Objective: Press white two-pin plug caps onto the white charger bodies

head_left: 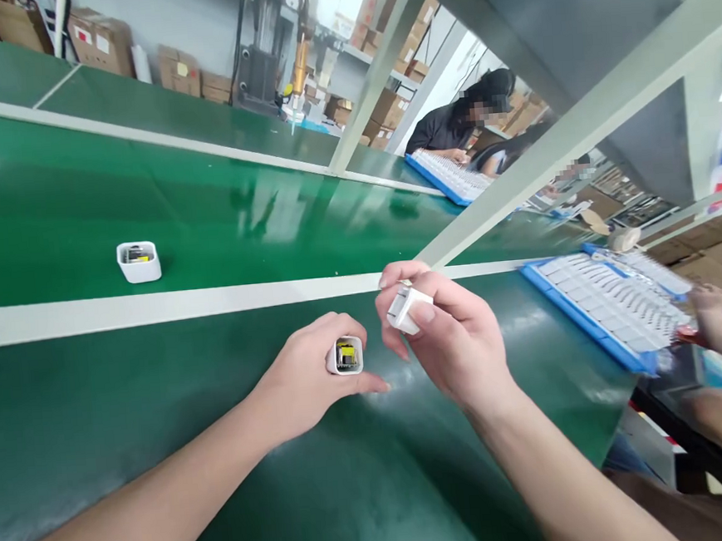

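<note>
My left hand is closed around a small white charger shell, its open end facing me with a yellow and black part inside. My right hand pinches a white plastic cap between thumb and fingers, a little to the right of and above the shell. The two pieces are close together but apart. Both hands hover over the green conveyor belt.
Another open white charger shell stands on the far belt lane beyond a white divider strip. A blue tray of white parts lies at right, with a co-worker's hand beside it. A grey frame post slants overhead. Another person sits further back.
</note>
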`<state>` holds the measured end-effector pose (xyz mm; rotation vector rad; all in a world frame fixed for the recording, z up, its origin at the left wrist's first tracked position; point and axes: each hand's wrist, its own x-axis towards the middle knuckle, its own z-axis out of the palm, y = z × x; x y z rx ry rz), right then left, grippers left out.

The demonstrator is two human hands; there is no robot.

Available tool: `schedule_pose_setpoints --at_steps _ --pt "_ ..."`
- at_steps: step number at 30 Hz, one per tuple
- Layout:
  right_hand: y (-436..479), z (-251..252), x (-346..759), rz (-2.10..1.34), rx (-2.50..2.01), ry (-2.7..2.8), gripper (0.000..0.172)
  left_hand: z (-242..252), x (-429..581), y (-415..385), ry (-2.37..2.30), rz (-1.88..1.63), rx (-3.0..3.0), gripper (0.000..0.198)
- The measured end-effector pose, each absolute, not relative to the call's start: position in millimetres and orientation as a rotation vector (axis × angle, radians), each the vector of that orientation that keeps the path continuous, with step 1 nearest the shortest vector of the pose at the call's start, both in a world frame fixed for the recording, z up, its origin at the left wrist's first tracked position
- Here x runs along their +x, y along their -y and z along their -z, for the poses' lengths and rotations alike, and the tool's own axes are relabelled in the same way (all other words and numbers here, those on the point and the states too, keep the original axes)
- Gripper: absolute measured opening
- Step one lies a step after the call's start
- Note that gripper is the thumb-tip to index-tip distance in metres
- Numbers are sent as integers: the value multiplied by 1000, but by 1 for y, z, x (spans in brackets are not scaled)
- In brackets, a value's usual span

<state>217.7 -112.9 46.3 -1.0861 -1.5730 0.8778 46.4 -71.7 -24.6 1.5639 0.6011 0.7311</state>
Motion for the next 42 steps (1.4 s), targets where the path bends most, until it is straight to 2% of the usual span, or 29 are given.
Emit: schedule_pose_setpoints --at_steps 5,8,11,15,19,21,26,28,32,38,42 --pt "101 -16 217 -1062 -887 1331 33 25 48 71 -619 -708 1483 32" --pt "100 -4 226 -1202 -963 1180 18 23 48 72 -604 -701 1470 32" --pt "99 0 236 -1257 -1078 1113 19 21 47 73 -609 -667 1467 32" --pt "100 -10 245 -1246 -1082 1105 6 19 48 72 -658 -625 1451 33" --pt "109 -25 248 -1310 -1105 1228 36 20 51 71 -735 -596 1474 35" --pt "116 -29 247 -1193 -1133 1400 39 20 51 71 -757 -575 1481 35" --pt "129 -31 237 -463 -1249 1943 22 20 50 72 -747 -543 1451 30" --pt "129 -27 231 -337 -1196 2046 19 21 49 72 -722 -535 1433 27" --pt "123 -19 224 -344 -1066 2113 17 22 48 73 -711 -550 1481 24" --pt "123 -17 223 -368 -1183 2012 10 22 48 72 -738 -497 1472 27" --pt "123 -16 224 -459 -1152 1962 12 21 49 72 -764 -495 1482 28"
